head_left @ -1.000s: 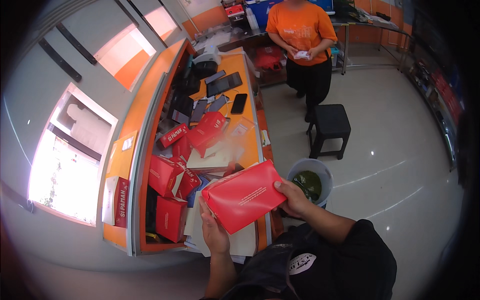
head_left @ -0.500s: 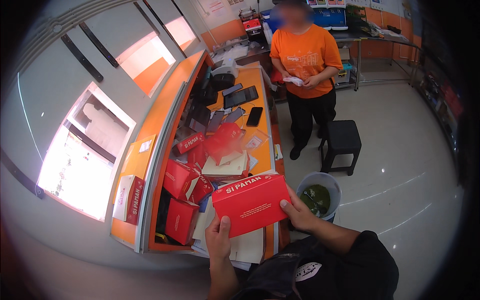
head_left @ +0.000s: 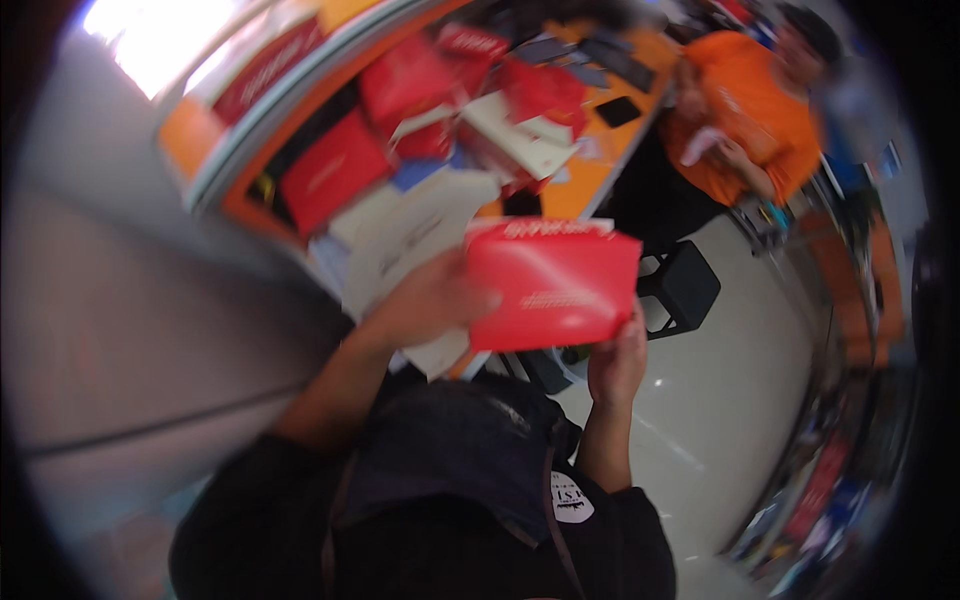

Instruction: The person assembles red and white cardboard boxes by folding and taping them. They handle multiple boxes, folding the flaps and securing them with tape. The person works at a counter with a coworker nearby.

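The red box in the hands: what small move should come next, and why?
Perhaps guide the red box left, toward the pale sheets: they appear just left of it, and it seems well supported, the left hand at its left end and the right hand at its lower right corner.

Shop, from orange counter [head_left: 590, 183] and piled red boxes [head_left: 335, 172]

Blurred white lettering [head_left: 558, 299] on red box [head_left: 555, 267], lettered white badge [head_left: 572, 499]

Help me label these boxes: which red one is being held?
The red box between the left hand and right hand; neither touches the other red boxes.
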Available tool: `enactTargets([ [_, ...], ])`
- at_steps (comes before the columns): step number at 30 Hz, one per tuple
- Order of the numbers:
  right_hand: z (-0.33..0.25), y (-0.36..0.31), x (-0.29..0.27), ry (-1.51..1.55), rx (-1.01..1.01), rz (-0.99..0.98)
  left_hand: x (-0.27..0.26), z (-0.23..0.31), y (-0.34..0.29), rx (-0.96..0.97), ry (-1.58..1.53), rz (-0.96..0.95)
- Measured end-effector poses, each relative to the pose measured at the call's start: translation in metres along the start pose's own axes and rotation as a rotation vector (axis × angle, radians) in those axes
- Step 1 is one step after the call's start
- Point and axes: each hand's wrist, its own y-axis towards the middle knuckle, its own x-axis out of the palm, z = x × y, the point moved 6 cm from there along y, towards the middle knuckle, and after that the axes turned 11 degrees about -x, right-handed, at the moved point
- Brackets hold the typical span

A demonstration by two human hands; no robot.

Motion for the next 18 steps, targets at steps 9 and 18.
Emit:
enactTargets([
  [9, -0.006, 0.017, 0.022, -0.029, 0.066, -0.064, -0.089, 0.034, -0.005, 0.134, -0.440, 0.640],
  [18, 0.014, 0.047, 0.072, -0.135, 0.057, -0.178, -0.113, 0.021, 0.019, 0.255, -0.441, 0.466],
])
